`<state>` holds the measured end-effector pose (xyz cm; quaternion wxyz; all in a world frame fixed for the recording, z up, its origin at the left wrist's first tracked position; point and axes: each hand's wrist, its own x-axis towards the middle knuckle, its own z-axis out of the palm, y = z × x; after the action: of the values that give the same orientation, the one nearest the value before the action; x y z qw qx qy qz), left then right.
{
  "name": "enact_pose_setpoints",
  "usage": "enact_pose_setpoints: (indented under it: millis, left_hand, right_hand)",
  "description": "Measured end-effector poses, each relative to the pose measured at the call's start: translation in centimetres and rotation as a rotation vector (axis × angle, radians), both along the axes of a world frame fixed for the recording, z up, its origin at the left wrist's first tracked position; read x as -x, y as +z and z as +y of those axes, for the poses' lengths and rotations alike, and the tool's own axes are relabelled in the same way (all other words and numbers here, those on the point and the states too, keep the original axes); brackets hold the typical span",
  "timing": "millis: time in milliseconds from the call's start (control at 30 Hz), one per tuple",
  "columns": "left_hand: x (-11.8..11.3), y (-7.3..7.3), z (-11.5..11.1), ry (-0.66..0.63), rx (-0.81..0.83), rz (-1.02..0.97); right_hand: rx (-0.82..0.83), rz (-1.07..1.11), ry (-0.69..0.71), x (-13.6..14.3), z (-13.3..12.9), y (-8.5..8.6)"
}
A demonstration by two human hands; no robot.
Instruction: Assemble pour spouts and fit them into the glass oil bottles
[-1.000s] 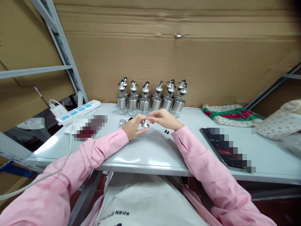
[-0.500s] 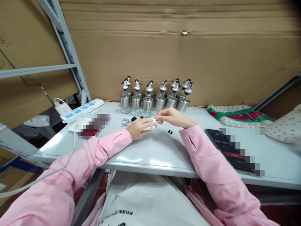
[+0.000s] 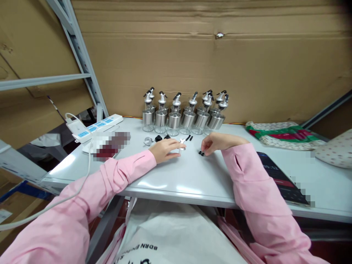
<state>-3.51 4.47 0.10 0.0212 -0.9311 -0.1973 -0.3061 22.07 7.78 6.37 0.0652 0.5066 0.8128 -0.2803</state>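
My left hand (image 3: 165, 150) rests low over the table, closed between thumb and fingers on a small silver-white pourer top (image 3: 182, 145) of the same kind as those on the bottles. My right hand (image 3: 211, 143) is lowered to the table, thumb and fingertips pinched at two small black plugs (image 3: 201, 153). How firmly it grips them I cannot tell. Just beyond the pourer top lie two narrow black levers (image 3: 189, 138). Behind my left hand are black stoppers (image 3: 158, 138) and a silver ring-shaped part (image 3: 148, 141).
Several glass-and-steel oil bottles (image 3: 174, 121) with pourers stand in rows along the cardboard wall (image 3: 176, 62). A power strip (image 3: 99, 127) with a white cable is at left. A phone (image 3: 283, 179) lies at right, near a patterned cloth (image 3: 283, 135).
My right hand has left the pourer top and moved right and down to the black plugs. The two black levers have come into view. My left hand keeps its hold.
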Motion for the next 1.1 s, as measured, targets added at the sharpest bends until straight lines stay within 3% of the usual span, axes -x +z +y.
enact_pose_setpoints:
  millis: [667, 967, 1100]
  left_hand:
    - [0.0, 0.1, -0.2, -0.019, 0.021, -0.004]
    - [-0.1, 0.1, -0.3, -0.011, 0.053, 0.008]
    - [-0.1, 0.1, -0.3, -0.012, 0.048, 0.016]
  right_hand:
    - [-0.002, -0.104, 0.021, 0.1, 1.1, -1.2]
    - [-0.111, -0.104, -0.039, 0.4, -0.2, -0.2]
    - [-0.072, -0.101, -0.042, 0.6, 0.0, -0.4]
